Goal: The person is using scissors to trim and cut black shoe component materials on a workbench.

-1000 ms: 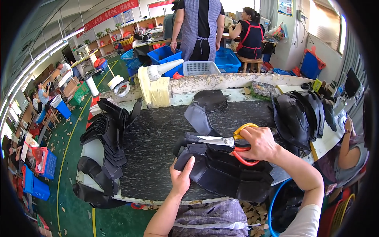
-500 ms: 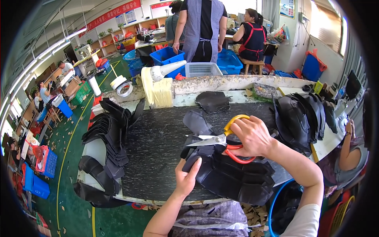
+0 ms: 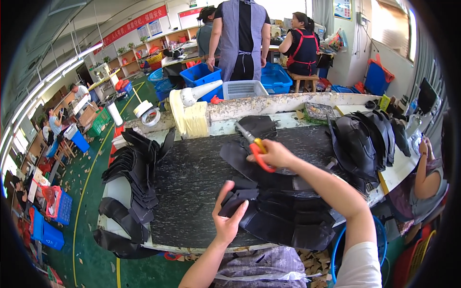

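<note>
My right hand (image 3: 274,154) grips a pair of scissors (image 3: 260,152) with red and yellow handles. Their blades are together and point up and away, over a loose black piece on the tabletop. Below, my left hand (image 3: 229,222) pinches the left end of a bundle of black leather-like pieces (image 3: 283,221) between thumb and fingers. The bundle lies fanned out to the right along the near edge. A further curved black piece (image 3: 237,157) lies flat beyond my left hand, under the scissors. Another black piece (image 3: 257,126) rests at the table's far side.
A stack of black pieces (image 3: 137,168) lines the table's left edge; more (image 3: 365,144) stand at the right. A cream tape roll with a grey cone (image 3: 194,115) sits at the far edge. A blue-rimmed basket (image 3: 336,249) is below right. Several people work nearby.
The scissors' blades, spread at the bundle's end before, have come together. My right hand has carried them left and away from the bundle. My left hand keeps its pinch, its index finger now raised.
</note>
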A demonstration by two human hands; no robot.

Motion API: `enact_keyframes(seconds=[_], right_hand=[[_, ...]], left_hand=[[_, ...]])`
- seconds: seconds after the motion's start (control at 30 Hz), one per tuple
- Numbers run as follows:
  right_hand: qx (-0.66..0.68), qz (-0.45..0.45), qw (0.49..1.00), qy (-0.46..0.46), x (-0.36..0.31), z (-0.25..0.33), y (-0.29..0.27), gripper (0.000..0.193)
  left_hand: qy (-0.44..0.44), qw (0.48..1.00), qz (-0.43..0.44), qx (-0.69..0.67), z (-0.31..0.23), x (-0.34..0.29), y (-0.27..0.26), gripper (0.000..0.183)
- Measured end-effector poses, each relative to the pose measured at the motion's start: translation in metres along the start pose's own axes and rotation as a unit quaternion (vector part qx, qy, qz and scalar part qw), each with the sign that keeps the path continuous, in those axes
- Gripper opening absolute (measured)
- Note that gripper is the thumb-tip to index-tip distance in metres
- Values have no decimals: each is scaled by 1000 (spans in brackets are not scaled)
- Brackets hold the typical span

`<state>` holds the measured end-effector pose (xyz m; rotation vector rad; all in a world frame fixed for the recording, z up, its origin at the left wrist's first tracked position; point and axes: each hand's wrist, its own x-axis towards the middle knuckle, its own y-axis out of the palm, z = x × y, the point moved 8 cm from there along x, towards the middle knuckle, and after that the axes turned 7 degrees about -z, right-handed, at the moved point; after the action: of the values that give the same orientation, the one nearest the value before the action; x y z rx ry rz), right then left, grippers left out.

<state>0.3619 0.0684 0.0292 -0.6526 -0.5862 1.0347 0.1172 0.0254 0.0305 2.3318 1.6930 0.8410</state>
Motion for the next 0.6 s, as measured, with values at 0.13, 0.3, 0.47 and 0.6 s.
enact_keyframes(seconds=[0.13,0.3,0.47,0.6], right_hand=[[144,26,987,-67,-2,2,38,50],[326,87,939,-69,-46,44,18,30],[202,8,976,-84,-76,46,-16,37],[-53,-124,944,-302,-112,75,-76,49]], left_hand=[[-145,986,17,-83,21,4,-19,49],[-145,983,-51,-100,18,29,-35,61],[-151,983,22,-103,28,12,-6,20],[-68,996,55,-4,20,7,-21,17]])
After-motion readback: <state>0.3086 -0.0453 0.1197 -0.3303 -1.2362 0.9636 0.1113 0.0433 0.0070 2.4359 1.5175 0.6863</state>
